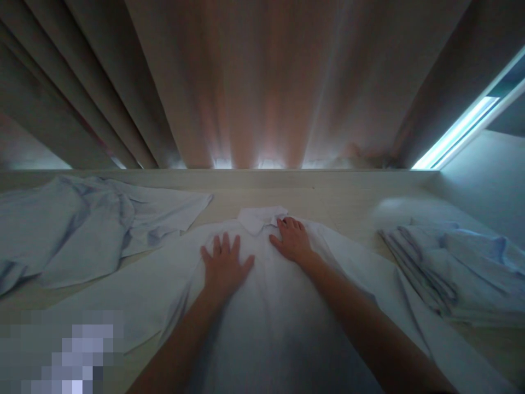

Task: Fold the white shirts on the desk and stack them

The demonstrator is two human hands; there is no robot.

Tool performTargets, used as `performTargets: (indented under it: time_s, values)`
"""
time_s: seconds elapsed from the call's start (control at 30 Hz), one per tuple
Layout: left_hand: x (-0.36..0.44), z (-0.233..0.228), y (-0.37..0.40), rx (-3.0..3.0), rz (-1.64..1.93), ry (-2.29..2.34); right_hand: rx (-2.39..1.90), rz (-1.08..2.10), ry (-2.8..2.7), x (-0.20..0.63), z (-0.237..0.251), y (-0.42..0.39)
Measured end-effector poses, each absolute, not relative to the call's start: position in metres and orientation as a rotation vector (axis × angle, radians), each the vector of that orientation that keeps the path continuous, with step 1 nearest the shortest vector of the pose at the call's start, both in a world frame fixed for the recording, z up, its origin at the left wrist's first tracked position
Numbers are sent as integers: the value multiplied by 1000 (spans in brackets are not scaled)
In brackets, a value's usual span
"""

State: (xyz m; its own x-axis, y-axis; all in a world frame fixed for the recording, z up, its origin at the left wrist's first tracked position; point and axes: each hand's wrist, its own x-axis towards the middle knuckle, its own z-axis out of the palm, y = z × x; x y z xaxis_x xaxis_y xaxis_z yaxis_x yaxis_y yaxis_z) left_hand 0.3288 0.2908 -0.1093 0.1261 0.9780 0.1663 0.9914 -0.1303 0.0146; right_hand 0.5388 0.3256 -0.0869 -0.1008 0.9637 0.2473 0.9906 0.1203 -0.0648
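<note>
A white collared shirt [262,284] lies spread out, front up, with its collar [262,218] at the far end and its sleeves reaching out to both sides. My left hand [226,264] rests flat on the chest of the shirt, fingers spread. On the other side of the front, my right hand [292,238] lies on the cloth just beside the collar, its thumb apart and its fingertips slightly bent at the collar's edge. Neither hand has cloth visibly gripped in it. The lower part of the shirt runs out of view beneath my arms.
Loose, crumpled white cloth [94,224] lies on the left. A stack of folded pale cloth [459,268] sits on the right near a wall [488,180]. Brown curtains [262,87] hang behind the pale surface [328,197], with a bright gap on the right.
</note>
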Motion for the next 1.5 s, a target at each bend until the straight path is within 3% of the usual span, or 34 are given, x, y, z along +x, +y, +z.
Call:
performTargets:
  time_s: [0.23,0.47,0.63,0.77,0.93,1.13,1.33,1.5]
  values:
    - [315,-67,314,-2428,-172,-1913,-1857,-128,-2027,560,-71,337]
    - [363,-20,375,-2496,-490,-1767,-1956,113,-1693,584,-53,398]
    - [402,-41,395,-2312,-627,-1967,-1984,102,-1762,571,-62,407]
    - [383,-69,409,-2103,-713,-2182,-2057,134,-1805,559,-66,407]
    - [367,-92,410,-2171,-659,-2099,-2080,62,-1871,544,-85,409]
    - [367,-98,413,-2179,-520,-2090,-2090,-47,-1930,547,-97,406]
    - [358,-94,417,-2275,-588,-2091,-1784,-67,-2038,564,-95,408]
    - [356,-94,420,-2263,-603,-2125,-1805,-10,-1947,567,-95,412]
